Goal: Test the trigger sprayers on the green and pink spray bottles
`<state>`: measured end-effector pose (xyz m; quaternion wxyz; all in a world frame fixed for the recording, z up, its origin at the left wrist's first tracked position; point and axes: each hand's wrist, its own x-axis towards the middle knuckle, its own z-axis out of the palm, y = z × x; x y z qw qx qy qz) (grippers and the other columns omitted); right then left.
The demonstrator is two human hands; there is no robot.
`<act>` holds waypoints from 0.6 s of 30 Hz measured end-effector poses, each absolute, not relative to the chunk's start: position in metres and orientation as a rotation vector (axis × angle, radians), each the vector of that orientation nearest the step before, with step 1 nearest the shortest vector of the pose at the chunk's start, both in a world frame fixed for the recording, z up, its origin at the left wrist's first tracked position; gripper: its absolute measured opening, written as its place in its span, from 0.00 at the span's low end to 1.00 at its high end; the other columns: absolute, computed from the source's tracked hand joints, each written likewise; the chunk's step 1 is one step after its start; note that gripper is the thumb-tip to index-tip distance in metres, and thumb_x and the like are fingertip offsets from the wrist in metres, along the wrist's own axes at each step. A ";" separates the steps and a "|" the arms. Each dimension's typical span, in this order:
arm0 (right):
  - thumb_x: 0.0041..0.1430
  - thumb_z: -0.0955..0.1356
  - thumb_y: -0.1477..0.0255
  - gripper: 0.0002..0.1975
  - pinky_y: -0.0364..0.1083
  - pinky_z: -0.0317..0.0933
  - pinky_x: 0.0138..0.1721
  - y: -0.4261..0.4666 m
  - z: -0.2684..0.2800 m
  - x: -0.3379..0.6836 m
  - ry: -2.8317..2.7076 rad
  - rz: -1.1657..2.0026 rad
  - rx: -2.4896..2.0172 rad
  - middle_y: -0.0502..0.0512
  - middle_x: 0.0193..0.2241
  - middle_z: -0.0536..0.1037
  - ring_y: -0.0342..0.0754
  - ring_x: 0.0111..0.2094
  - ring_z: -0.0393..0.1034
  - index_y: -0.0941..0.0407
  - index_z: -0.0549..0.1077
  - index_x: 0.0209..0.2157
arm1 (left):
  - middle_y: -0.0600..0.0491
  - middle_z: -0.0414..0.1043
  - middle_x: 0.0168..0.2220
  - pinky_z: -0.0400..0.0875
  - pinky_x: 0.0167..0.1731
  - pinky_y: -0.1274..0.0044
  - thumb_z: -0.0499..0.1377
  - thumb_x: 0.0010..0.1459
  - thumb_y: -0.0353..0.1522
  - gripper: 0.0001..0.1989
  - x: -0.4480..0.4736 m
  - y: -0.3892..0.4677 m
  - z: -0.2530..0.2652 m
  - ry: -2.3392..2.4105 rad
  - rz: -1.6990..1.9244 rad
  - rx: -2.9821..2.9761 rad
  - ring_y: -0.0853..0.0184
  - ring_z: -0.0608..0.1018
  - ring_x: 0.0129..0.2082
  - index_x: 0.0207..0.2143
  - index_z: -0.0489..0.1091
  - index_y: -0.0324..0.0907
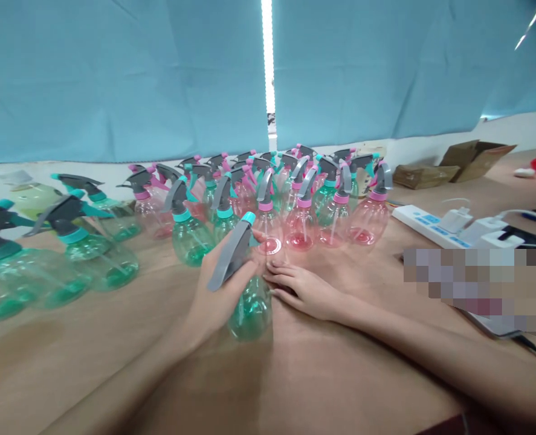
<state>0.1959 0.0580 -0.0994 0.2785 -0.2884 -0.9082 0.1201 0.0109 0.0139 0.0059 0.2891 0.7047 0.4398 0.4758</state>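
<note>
My left hand [217, 293] is wrapped round the neck of a green clear spray bottle [251, 314] with a grey trigger head and a teal nozzle. The bottle is slightly tilted, and my fingers hide part of its collar. Close to its right side, my right hand [310, 293] lies low over the table with fingers stretched toward the bottle and nothing visible in them. Just beyond both hands stands a pink spray bottle [270, 226], next to another pink spray bottle [300, 226] and a green spray bottle [191, 238].
Several more green spray bottles [107, 260] stand at the left, with grouped bottles behind. A white power strip [424, 223] with plugged-in chargers [483, 229] lies right, near a blurred-out device. An open cardboard box [474, 160] sits farther back on the brown table [340, 374].
</note>
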 end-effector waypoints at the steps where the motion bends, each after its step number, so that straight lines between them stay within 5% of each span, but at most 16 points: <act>1: 0.69 0.61 0.68 0.18 0.55 0.58 0.62 0.058 -0.099 0.196 -2.437 0.330 -0.774 0.61 0.57 0.72 0.53 0.62 0.61 0.58 0.71 0.56 | 0.55 0.74 0.37 0.72 0.34 0.76 0.56 0.56 0.32 0.11 0.011 0.014 0.007 1.165 1.271 1.889 0.68 0.76 0.32 0.43 0.69 0.45; 9: 0.69 0.61 0.68 0.19 0.56 0.57 0.63 0.058 -0.101 0.197 -2.439 0.359 -0.762 0.61 0.59 0.70 0.54 0.62 0.60 0.57 0.69 0.58 | 0.57 0.70 0.28 0.69 0.29 0.78 0.56 0.55 0.32 0.02 0.009 0.011 0.010 1.214 1.222 1.919 0.70 0.71 0.28 0.31 0.66 0.44; 18: 0.69 0.61 0.68 0.19 0.55 0.56 0.63 0.059 -0.099 0.198 -2.456 0.372 -0.764 0.59 0.59 0.70 0.53 0.63 0.60 0.56 0.69 0.58 | 0.58 0.71 0.31 0.71 0.33 0.77 0.56 0.57 0.32 0.10 0.008 0.016 0.004 1.146 1.240 1.907 0.69 0.74 0.30 0.42 0.68 0.46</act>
